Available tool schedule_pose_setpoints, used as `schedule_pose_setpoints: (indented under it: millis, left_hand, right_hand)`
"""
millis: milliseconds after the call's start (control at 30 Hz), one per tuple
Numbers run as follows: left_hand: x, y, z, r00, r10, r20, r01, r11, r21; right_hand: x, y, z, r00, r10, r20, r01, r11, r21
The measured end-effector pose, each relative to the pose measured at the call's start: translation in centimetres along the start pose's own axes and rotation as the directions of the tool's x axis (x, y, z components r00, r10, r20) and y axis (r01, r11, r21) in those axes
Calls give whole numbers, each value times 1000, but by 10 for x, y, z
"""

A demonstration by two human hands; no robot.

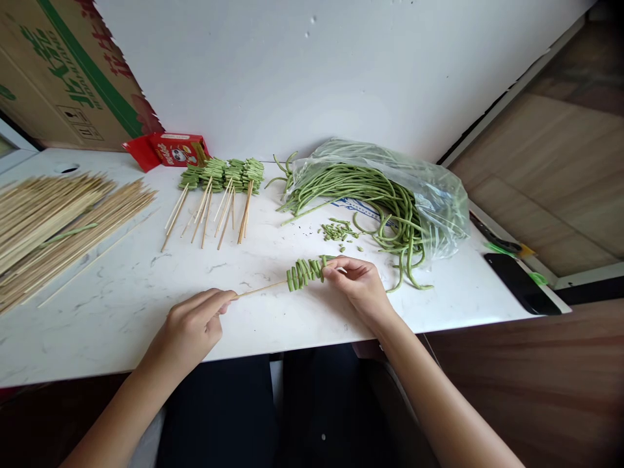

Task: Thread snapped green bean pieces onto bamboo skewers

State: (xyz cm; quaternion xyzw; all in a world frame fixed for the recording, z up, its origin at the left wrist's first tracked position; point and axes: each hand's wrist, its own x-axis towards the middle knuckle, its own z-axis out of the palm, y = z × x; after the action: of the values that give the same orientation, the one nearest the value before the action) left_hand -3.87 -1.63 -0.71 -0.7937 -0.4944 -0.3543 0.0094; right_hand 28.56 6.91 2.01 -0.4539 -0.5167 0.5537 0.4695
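Low over the table's front part, my left hand (197, 318) is closed around the bare end of a thin bamboo skewer (260, 288). Short cut pieces of green bean (302, 273) are threaded side by side along its far end. My right hand (358, 283) pinches at the tip of that row, thumb and fingers on a bean piece there; the fingers partly hide it. Just beyond my right hand, small bean trimmings (337, 229) lie scattered. Long green beans (355, 182) spill from a clear plastic bag (446, 201) behind them.
Finished bean skewers (221, 175) lie stacked at the back, sticks toward me. A red box (180, 149) stands behind them. Bare skewers (63, 227) spread at the left. A black phone (519, 283) and a dark-handled tool (494, 235) lie at the right edge. A cardboard box (73, 78) stands back left.
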Motion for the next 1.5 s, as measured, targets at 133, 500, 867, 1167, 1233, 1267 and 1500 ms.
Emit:
schedule_pose_setpoints:
  millis: [133,500,867,1167,1233,1267,1500]
  left_hand:
    - [-2,-1,1,1000,-14,16,14,1000,4]
    - [-2,-1,3,1000,-27,-12,28,998,49]
    - [-2,-1,3,998,-30,-57,33,997,65]
    - [-3,-2,4,999,-20,-25,21,997,72]
    - [-3,-1,4,1000,-14,-19,16,998,68]
    - [-3,-1,4,1000,-13,-18,14,998,66]
    - [-1,0,2,1000,-15,-18,16,998,64]
  right_hand:
    - [-2,-1,4,999,29,24,-29,999,17]
    - [3,3,-2,999,35,-16,-34,997,64]
    - [10,10,-5,994,70,-88,-53,980,191]
    - [11,8,-8,992,84,-93,-56,961,269]
    - [11,8,-8,992,90,-91,-61,957,284]
    - [11,8,-7,992,93,-89,-63,955,290]
    - [12,9,-7,992,86,-95,-52,945,322]
